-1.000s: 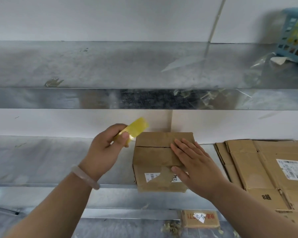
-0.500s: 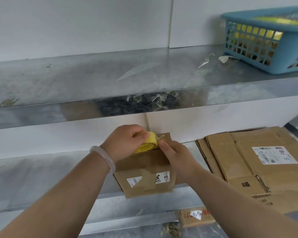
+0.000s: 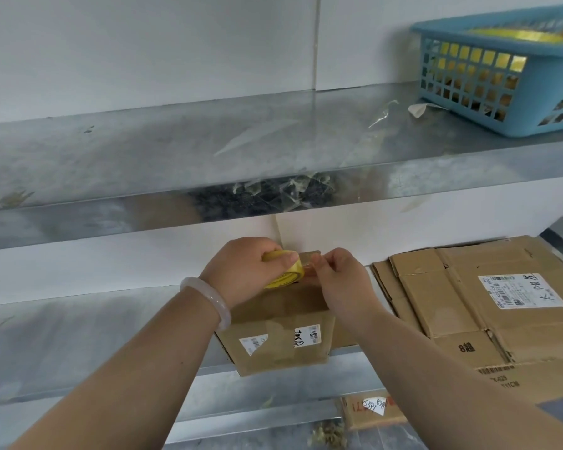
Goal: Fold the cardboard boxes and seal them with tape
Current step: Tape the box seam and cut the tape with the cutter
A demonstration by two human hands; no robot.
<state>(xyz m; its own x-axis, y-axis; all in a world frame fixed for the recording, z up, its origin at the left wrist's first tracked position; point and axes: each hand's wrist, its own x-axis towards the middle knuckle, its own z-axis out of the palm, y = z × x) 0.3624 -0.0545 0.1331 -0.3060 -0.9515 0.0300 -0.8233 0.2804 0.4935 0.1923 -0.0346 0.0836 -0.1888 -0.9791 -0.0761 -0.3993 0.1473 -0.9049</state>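
A small folded cardboard box [image 3: 280,339] with white labels stands on the metal shelf [image 3: 78,336], its front overhanging the shelf edge. My left hand [image 3: 244,271] grips a yellow tape roll [image 3: 286,271] above the box's far top edge. Just right of the roll, my right hand [image 3: 338,277] pinches the clear tape end [image 3: 309,256] pulled from it. The box's top is mostly hidden behind both hands.
Flattened cardboard boxes [image 3: 488,297] lie stacked to the right on the same shelf. A blue plastic basket [image 3: 501,76] with yellow tape rolls sits on the upper shelf [image 3: 176,151] at right. Tape scraps stick to that shelf's front edge. A small cardboard piece [image 3: 371,410] lies below.
My left hand brought the tape roll down to the box's far edge. My right hand left the box top and took hold of the tape end. The view shifted left and up.
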